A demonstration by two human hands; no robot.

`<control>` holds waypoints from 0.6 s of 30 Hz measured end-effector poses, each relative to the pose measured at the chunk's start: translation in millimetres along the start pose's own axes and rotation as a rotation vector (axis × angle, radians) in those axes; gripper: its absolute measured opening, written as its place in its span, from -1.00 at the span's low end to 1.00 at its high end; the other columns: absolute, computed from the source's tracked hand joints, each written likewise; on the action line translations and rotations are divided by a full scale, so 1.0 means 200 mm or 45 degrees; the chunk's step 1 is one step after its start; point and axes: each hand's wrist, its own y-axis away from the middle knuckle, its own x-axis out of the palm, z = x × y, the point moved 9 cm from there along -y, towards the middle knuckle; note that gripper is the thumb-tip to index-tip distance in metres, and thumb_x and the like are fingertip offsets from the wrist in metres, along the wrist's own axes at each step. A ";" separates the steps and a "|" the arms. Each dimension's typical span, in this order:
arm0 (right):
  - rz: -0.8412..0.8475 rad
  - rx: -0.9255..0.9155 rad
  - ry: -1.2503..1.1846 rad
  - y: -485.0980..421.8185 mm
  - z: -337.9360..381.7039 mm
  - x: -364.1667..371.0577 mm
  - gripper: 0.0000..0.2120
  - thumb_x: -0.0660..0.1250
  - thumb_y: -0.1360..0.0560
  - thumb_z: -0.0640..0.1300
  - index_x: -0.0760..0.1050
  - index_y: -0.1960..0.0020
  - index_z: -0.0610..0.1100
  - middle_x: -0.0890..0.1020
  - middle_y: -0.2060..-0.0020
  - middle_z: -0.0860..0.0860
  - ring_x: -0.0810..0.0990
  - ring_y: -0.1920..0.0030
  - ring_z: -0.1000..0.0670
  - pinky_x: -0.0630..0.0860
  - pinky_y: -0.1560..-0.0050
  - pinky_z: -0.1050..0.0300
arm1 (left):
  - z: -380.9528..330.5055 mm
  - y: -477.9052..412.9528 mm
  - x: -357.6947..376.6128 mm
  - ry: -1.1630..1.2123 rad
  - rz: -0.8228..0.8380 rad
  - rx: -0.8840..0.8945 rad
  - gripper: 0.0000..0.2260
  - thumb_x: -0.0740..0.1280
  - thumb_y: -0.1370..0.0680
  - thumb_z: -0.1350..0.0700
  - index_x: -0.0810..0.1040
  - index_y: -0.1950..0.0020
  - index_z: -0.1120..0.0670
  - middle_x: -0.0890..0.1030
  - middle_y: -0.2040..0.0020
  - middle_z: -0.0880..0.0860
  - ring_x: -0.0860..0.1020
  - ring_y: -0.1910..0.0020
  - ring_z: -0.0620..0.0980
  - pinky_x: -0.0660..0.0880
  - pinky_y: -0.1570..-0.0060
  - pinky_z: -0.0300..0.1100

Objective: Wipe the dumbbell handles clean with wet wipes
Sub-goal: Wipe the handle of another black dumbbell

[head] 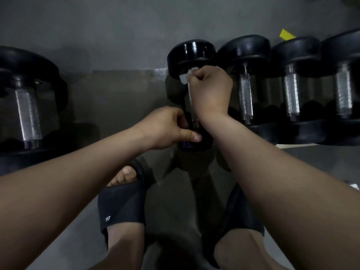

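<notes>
Right hand [210,88] clenched a wet wipe [184,77] round the handle [190,98] by the far head [191,53]; left hand [169,127] gripped the near head [194,146]. Judged midway here; other dumbbells [245,94] likely remained.

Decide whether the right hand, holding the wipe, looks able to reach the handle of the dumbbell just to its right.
Probably yes: that handle lies bare beside the right hand, nothing covering it, and the wipe is in its grip.
</notes>
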 end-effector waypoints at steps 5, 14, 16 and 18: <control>0.013 0.323 -0.158 0.01 -0.16 0.01 -0.86 0.36 -0.53 -0.12 0.67 0.15 -0.06 0.65 0.26 0.11 0.62 0.14 0.11 0.39 0.16 0.40 | 0.02 0.01 0.00 0.021 -0.032 -0.022 -0.61 0.60 -0.28 -0.21 0.57 0.17 0.03 0.64 0.23 -0.06 0.57 0.24 -0.07 0.42 0.26 -0.13; 0.196 0.742 -0.708 0.03 -0.28 0.09 -0.77 0.52 -0.45 -0.05 0.60 0.15 -0.22 0.68 0.30 -0.11 0.66 0.28 -0.10 0.63 0.16 -0.02 | 0.01 0.02 0.00 0.022 -0.025 -0.041 -0.63 0.60 -0.29 -0.21 0.58 0.15 -0.01 0.65 0.21 -0.09 0.59 0.19 -0.11 0.43 0.25 -0.17; 0.100 0.753 -0.699 0.01 -0.31 0.06 -0.86 0.53 -0.45 -0.14 0.57 0.19 -0.11 0.69 0.29 -0.03 0.67 0.28 -0.01 0.65 0.11 0.04 | 0.02 0.03 0.00 0.021 -0.031 -0.047 -0.62 0.60 -0.28 -0.21 0.58 0.14 0.00 0.65 0.20 -0.09 0.59 0.18 -0.10 0.44 0.25 -0.17; 0.004 0.672 -0.539 -0.03 -0.31 0.00 -0.87 0.51 -0.45 -0.16 0.58 0.20 -0.05 0.69 0.26 0.05 0.69 0.22 0.07 0.66 0.01 0.08 | 0.02 0.03 -0.01 0.022 -0.033 -0.047 -0.62 0.60 -0.28 -0.21 0.58 0.15 0.00 0.65 0.20 -0.08 0.59 0.18 -0.10 0.43 0.25 -0.17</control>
